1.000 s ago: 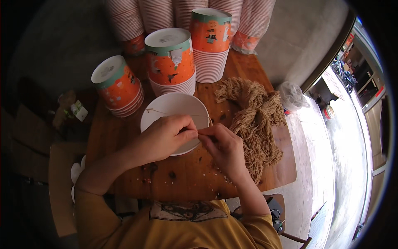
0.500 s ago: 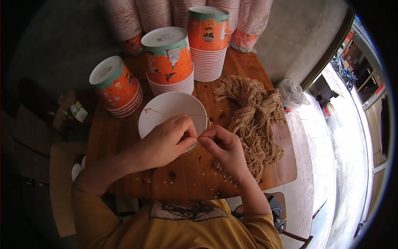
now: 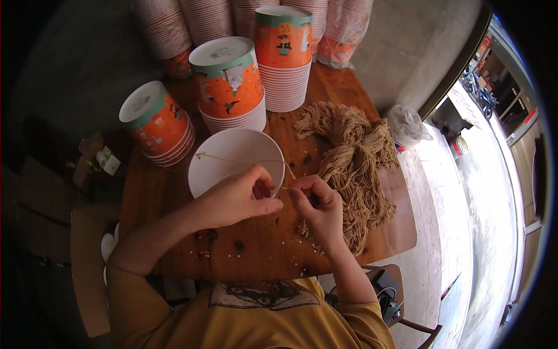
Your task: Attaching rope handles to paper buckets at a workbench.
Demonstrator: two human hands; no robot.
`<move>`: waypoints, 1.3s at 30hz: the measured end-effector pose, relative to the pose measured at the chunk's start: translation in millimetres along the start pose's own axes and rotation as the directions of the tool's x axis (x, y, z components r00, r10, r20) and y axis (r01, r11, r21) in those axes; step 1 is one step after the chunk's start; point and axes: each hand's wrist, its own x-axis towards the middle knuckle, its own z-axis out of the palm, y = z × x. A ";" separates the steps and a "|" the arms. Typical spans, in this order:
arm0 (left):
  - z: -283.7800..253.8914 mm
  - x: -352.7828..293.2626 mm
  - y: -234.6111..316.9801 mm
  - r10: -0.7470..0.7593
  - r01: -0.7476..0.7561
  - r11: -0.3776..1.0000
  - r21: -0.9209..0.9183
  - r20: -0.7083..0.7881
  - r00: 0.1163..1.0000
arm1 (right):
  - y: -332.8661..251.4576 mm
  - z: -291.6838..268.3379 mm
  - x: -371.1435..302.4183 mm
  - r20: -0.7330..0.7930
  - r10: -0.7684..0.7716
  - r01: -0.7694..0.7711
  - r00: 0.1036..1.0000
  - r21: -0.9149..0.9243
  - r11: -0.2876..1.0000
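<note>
L hand [image 3: 238, 199]: thumb/fingers parted, at bowl [image 3: 216, 170]. R hand [image 3: 321, 208]: pinching string [image 3: 290, 171]. Step: prob. string-handling; next calls for L pinch.

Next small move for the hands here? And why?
I'd bring the left hand in to pinch the thin cord beside the right hand. The right fingertips appear to hold it, while the left thumb and forefinger stand apart, close by. The cord also runs across the white bucket's mouth, so a second hold would probably steady it.
</note>
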 end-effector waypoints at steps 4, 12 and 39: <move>4.1 -0.6 -3.8 -0.012 0.011 1.000 -0.024 -0.039 0.999 | 10.6 2.5 1.0 -0.041 -0.058 0.055 0.997 -0.073 0.996; -20.5 -15.2 0.7 -0.042 0.023 0.955 -0.294 -0.059 0.997 | 5.7 24.5 8.0 -0.009 -0.009 0.009 1.000 -0.047 0.999; -19.7 -21.6 -1.2 -0.059 0.047 0.935 -0.351 -0.022 0.998 | 10.7 49.4 11.7 -0.045 -0.108 0.108 0.993 -0.004 0.994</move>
